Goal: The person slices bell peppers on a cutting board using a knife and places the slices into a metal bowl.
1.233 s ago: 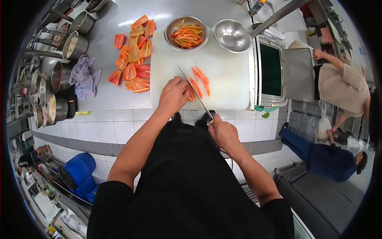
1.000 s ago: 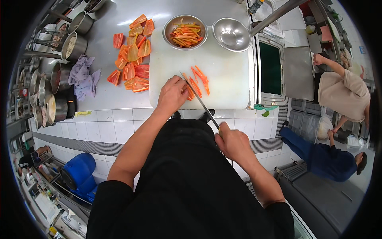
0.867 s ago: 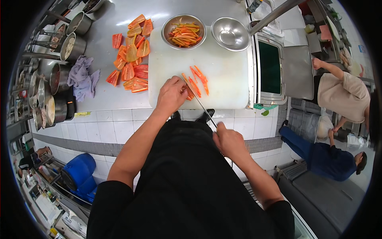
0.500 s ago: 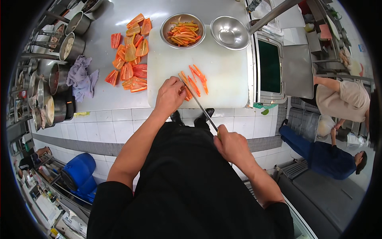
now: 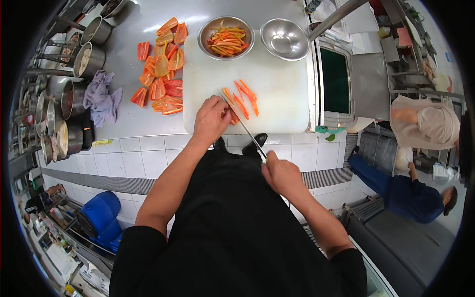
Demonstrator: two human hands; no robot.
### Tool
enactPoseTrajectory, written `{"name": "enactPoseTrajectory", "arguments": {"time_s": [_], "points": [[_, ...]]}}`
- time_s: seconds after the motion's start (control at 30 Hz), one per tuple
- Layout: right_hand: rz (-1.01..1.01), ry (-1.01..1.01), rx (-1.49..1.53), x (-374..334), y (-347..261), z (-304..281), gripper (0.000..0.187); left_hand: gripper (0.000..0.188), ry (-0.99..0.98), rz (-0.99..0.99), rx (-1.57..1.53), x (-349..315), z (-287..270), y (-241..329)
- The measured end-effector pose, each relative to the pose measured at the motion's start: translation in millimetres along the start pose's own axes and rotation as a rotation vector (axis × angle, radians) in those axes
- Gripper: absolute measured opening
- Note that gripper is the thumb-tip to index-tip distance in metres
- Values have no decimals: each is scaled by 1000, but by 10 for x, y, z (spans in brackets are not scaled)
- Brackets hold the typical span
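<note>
My right hand (image 5: 283, 174) is wrapped around the handle of a long kitchen knife (image 5: 245, 127), out past the near edge of the white cutting board (image 5: 287, 106). The blade runs up and left onto the board, close beside my left fingertips. With fingers bent and pressed together, my left hand (image 5: 212, 119) pins a red-orange pepper piece (image 5: 234, 119), mostly hidden under the fingers and blade. Just right of the blade lie several thin pepper strips (image 5: 246, 97). Farther back on the board, a steel bowl (image 5: 202, 37) contains more cut strips.
An empty steel bowl (image 5: 285, 40) stands at the back right. Flattened pepper pieces (image 5: 158, 89) are heaped on the steel counter (image 5: 128, 126) left of the board, near a purple cloth (image 5: 103, 96) and several pots (image 5: 89, 60). Two people are off to the right.
My right hand has shifted slightly left and away from me, sliding the knife along. My left hand stays nearly in place. At right, the person in beige has changed posture.
</note>
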State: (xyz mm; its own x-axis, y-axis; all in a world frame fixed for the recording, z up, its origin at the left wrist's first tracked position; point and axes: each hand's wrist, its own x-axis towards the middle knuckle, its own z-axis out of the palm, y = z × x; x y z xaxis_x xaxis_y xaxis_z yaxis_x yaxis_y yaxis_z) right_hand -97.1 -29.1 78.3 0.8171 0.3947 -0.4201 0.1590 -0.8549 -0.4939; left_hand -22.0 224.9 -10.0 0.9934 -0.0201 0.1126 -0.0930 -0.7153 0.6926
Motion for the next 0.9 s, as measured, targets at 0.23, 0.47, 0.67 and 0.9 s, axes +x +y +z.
{"name": "enactPoseTrajectory", "arguments": {"time_s": [0.23,0.47,0.67,0.9], "points": [[-22,48,-8,440,-60,30,24,17,-57,71,15,-21,-134,-5],[19,-74,-61,-153,-103,-309,24,17,-106,50,12,-20,-189,-28],[-12,68,-56,253,101,176,23,16,-76,105,4,5,-148,-19],[-86,-5,-66,57,-96,-239,22,15,-46,90,31,-69,-156,-72]]}}
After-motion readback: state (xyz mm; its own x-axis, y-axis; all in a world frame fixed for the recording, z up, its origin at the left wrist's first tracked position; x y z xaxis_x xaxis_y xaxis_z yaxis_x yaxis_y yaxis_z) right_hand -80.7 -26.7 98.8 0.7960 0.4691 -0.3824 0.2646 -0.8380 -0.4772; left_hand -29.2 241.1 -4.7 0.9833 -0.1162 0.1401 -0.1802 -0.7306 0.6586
